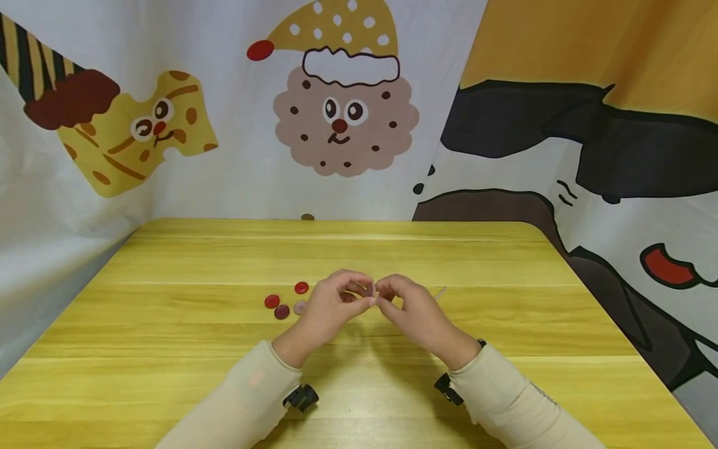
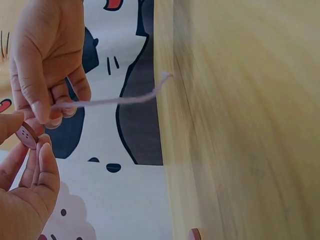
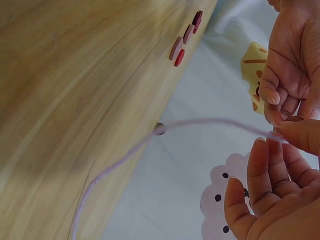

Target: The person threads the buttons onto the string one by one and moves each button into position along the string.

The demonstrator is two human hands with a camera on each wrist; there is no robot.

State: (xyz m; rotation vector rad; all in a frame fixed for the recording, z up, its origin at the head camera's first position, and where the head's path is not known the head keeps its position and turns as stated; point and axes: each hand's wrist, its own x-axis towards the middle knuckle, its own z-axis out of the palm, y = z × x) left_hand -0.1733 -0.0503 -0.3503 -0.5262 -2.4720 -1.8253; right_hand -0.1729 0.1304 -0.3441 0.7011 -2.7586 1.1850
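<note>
My left hand (image 1: 328,308) pinches a pale pink button (image 2: 26,136) between thumb and fingers; small holes show in its face. Close against it, my right hand (image 1: 417,313) pinches one end of a thin lilac cord (image 3: 210,121). The cord trails from the right fingers down to the table, and a short bit of cord (image 1: 441,292) shows beyond that hand in the head view. Fingertips of both hands meet near the button's edge. Whether the cord's tip sits in a hole is hidden by the fingers.
Left of my left hand, several loose buttons lie on the wooden table (image 1: 224,374): a bright red button (image 1: 272,301), another red button (image 1: 301,287), a dark red button (image 1: 282,312) and a pale pink button (image 1: 300,307). A printed curtain (image 1: 224,37) hangs behind the table.
</note>
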